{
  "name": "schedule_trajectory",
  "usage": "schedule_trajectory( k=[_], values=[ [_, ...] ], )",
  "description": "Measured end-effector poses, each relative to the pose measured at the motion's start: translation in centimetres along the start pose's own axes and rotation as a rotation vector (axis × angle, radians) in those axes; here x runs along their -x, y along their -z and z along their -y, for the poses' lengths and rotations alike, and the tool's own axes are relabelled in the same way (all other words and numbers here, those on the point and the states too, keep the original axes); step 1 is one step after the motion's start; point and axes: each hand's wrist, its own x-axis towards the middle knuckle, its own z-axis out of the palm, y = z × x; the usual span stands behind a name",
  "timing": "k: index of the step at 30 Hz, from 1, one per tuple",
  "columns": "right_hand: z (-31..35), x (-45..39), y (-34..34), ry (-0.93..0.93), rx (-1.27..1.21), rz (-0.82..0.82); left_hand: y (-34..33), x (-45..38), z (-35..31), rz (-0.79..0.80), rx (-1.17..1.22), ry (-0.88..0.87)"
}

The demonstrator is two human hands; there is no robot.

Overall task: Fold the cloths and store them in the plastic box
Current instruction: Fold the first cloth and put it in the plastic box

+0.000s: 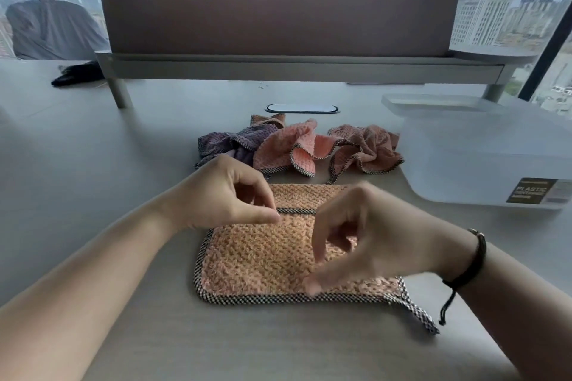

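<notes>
Fingers (263, 209) of your left hand (223, 192) are curled, thumb tip meeting fingertips right at the checked hem where the folded flap of the orange cloth (263, 257) ends; it reads as a light pinch on that hem, though the contact itself is too small to be sure of. Your right hand (365, 235) hangs just above the same cloth with its fingers curled loosely downward and blurred, the lowest fingertip near the front edge; whether it grips the fabric or only touches it, you cannot tell from this view.

That orange cloth lies flat on the table (93, 164) directly in front of you, its near part doubled over so a strip of the lower layer shows beyond the hem. One corner at the front right sticks out unaligned. So judge the first fold as made, or nearly so, with at least one more fold probably needed before it is compact.

Behind it, three cloths sit crumpled in a row: a purple cloth (229, 142), a pink cloth (294, 145) and a dusty-rose cloth (368, 145), all untouched. The plastic box (483, 158) stands to your right, near the heap, its lid (442, 103) lying behind it. Nothing folded shows through its frosted wall, so storing has likely not begun; most of the job remains.
</notes>
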Motion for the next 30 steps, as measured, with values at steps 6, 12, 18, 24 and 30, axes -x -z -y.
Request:
schedule_trajectory(
  k=[6,12,18,24,30],
  values=[
    [0.0,-0.5,-1.8,-0.002,0.184,0.121,-1.5,0.3,-1.0,0.145,-0.047,-0.027],
    [-0.3,-0.7,-2.1,-0.027,0.229,0.053,-1.7,0.5,-1.9,0.208,0.029,-0.006],
    [-1.1,-1.1,-1.3,-0.173,-0.033,-0.126,-1.6,0.7,-2.5,0.335,-0.050,0.064],
    [-1.6,-1.1,-1.0,-0.199,-0.194,-0.139,-0.8,0.7,-1.7,0.252,0.000,0.146],
    [-1.6,-0.1,0.8,-0.280,-0.048,-0.044,1.1,0.5,-0.5,0.157,0.090,0.176]
  ],
)
